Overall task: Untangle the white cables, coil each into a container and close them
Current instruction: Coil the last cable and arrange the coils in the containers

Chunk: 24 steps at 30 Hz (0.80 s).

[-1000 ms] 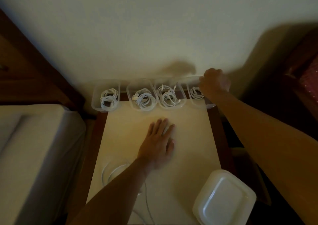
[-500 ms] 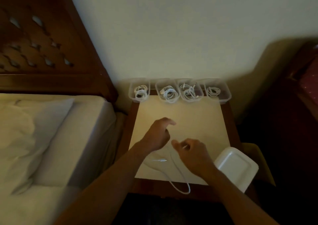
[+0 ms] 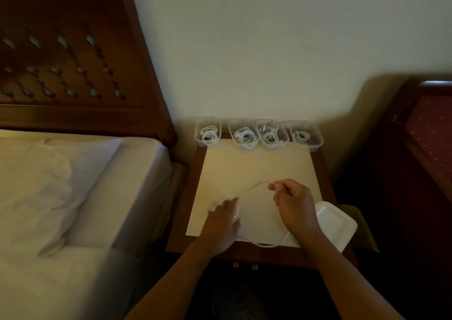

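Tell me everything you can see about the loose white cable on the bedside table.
The white cable is thin, flexible-looking and not yet coiled. The right hand pinches it near one end, above the cream mat. From there it curves left to a loop under the left hand, whose grip is unclear. It then trails along the front edge of the table and passes under the right wrist. Its plugs cannot be made out.

Right hand [image 3: 292,202] back from containers [image 3: 307,136], now pinching white cable [image 3: 258,184], left hand [image 3: 223,218] onto its loop
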Motion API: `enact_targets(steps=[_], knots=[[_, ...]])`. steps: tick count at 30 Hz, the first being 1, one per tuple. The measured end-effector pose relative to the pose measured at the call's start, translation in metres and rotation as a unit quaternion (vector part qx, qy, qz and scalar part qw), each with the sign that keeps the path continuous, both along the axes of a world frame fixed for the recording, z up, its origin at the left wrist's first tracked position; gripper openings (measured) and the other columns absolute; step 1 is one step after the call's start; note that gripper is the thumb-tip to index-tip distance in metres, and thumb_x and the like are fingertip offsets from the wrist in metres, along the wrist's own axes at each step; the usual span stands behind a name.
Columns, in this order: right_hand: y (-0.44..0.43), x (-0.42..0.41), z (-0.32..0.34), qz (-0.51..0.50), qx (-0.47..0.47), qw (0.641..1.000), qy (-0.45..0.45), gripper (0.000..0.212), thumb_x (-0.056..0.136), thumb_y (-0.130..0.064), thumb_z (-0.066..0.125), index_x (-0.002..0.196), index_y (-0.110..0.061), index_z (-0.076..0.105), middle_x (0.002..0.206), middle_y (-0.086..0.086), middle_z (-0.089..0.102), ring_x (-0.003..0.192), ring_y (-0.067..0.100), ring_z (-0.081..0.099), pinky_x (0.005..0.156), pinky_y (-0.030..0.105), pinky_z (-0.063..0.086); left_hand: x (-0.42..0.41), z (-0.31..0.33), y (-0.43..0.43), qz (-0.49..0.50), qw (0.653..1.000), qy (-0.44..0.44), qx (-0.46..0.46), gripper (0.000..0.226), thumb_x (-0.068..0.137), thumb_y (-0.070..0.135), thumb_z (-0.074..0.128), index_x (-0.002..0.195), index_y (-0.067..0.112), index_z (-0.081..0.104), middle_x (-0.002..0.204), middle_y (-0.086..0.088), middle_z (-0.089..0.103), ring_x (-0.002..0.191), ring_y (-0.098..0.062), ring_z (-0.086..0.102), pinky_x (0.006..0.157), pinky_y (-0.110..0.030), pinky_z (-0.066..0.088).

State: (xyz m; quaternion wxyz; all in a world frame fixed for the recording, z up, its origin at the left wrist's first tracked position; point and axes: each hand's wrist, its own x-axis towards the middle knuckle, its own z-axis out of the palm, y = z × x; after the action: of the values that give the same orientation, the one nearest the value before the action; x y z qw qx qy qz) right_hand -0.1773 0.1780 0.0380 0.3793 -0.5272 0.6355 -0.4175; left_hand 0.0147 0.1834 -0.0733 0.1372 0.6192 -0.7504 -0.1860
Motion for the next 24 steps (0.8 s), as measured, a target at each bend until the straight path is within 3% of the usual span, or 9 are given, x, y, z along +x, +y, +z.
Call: enact_targets(steps=[3, 7, 9, 11, 13, 17, 19, 21, 24], knots=[[0.003, -0.003, 0.016, 0.012, -0.025, 1.000, -0.004, 0.030, 0.103, -0.016, 0.053, 0.085, -0.025, 0.074, 0.070, -0.011, 0.068, 0.057, 0.011, 0.055, 0.051, 0.017, 0.043, 0.000, 0.005, 0.003, 0.032, 0.997, 0.050, -0.051, 0.035, 0.106, 0.035, 0.047, 0.140, 0.026, 0.050, 0.131, 0.000, 0.059, 0.123, -0.021, 0.056, 0.109, -0.044, 0.040], [0.010, 0.001, 0.038, 0.094, -0.061, 0.994, 0.014, 0.028, 0.100, -0.014, 0.058, 0.080, -0.024, 0.076, 0.077, -0.007, 0.073, 0.078, 0.034, 0.064, 0.062, 0.035, 0.051, -0.011, 0.050, -0.005, 0.077, 0.974, 0.181, -0.113, 0.082, 0.091, 0.045, 0.067, 0.158, 0.035, 0.022, 0.154, 0.000, 0.033, 0.138, -0.017, 0.038, 0.110, -0.037, 0.035], [0.009, 0.003, 0.046, 0.102, -0.100, 0.990, 0.006, 0.028, 0.099, -0.012, 0.058, 0.079, -0.022, 0.074, 0.076, -0.006, 0.071, 0.075, 0.030, 0.064, 0.064, 0.038, 0.051, -0.011, 0.077, -0.014, 0.048, 0.973, 0.184, -0.130, 0.068, 0.093, 0.044, 0.066, 0.153, 0.033, 0.037, 0.153, 0.003, 0.042, 0.137, -0.013, 0.042, 0.111, -0.038, 0.038], [0.003, 0.000, 0.053, 0.057, -0.141, 0.988, -0.019, 0.027, 0.101, -0.014, 0.056, 0.081, -0.022, 0.072, 0.073, -0.011, 0.068, 0.063, 0.013, 0.058, 0.057, 0.023, 0.046, -0.004, 0.101, -0.023, 0.037, 0.966, 0.238, -0.095, 0.025, 0.100, 0.036, 0.061, 0.120, 0.021, 0.069, 0.120, 0.003, 0.070, 0.110, -0.012, 0.062, 0.097, -0.043, 0.050], [-0.005, -0.005, 0.056, 0.002, -0.169, 0.985, -0.030, 0.025, 0.104, -0.019, 0.052, 0.088, -0.025, 0.070, 0.065, -0.016, 0.063, 0.051, 0.001, 0.050, 0.047, 0.014, 0.039, 0.010, 0.116, -0.029, 0.051, 0.953, 0.296, -0.035, 0.024, 0.102, 0.027, 0.060, 0.091, 0.010, 0.073, 0.084, -0.002, 0.075, 0.080, -0.014, 0.067, 0.078, -0.040, 0.052], [-0.021, -0.019, 0.055, -0.081, -0.204, 0.975, 0.012, 0.024, 0.106, -0.024, 0.047, 0.094, -0.030, 0.067, 0.062, -0.012, 0.058, 0.047, 0.000, 0.049, 0.046, 0.018, 0.039, 0.041, 0.135, -0.033, 0.081, 0.935, 0.344, -0.022, 0.030, 0.105, 0.024, 0.059, 0.088, 0.002, 0.072, 0.064, -0.012, 0.055, 0.059, -0.014, 0.056, 0.065, -0.032, 0.054], [-0.029, -0.020, 0.054, -0.058, -0.171, 0.982, 0.059, 0.023, 0.105, -0.021, 0.047, 0.096, -0.031, 0.065, 0.076, -0.011, 0.065, 0.060, -0.001, 0.059, 0.057, 0.027, 0.046, 0.046, 0.147, -0.035, 0.092, 0.913, 0.397, -0.009, 0.037, 0.106, 0.030, 0.056, 0.090, 0.000, 0.071, 0.067, -0.014, 0.040, 0.060, -0.025, 0.048, 0.063, -0.043, 0.054], [-0.034, -0.015, 0.049, -0.006, -0.106, 0.984, 0.144, 0.024, 0.100, -0.014, 0.052, 0.113, -0.029, 0.064, 0.108, 0.000, 0.070, 0.100, 0.013, 0.066, 0.084, 0.039, 0.054, 0.038, 0.158, -0.036, 0.079, 0.913, 0.400, 0.001, 0.039, 0.107, 0.031, 0.055, 0.089, -0.001, 0.069, 0.064, -0.011, 0.034, 0.057, -0.023, 0.039, 0.059, -0.042, 0.047], [-0.029, 0.002, 0.042, 0.075, -0.127, 0.947, 0.286, 0.056, 0.095, -0.016, 0.060, 0.147, -0.025, 0.041, 0.151, 0.002, 0.044, 0.143, 0.025, 0.035, 0.117, 0.049, 0.031, 0.015, 0.175, -0.035, 0.037, 0.925, 0.377, 0.032, 0.039, 0.106, 0.030, 0.057, 0.084, 0.001, 0.069, 0.058, -0.003, 0.037, 0.056, -0.020, 0.039, 0.063, -0.043, 0.047]])
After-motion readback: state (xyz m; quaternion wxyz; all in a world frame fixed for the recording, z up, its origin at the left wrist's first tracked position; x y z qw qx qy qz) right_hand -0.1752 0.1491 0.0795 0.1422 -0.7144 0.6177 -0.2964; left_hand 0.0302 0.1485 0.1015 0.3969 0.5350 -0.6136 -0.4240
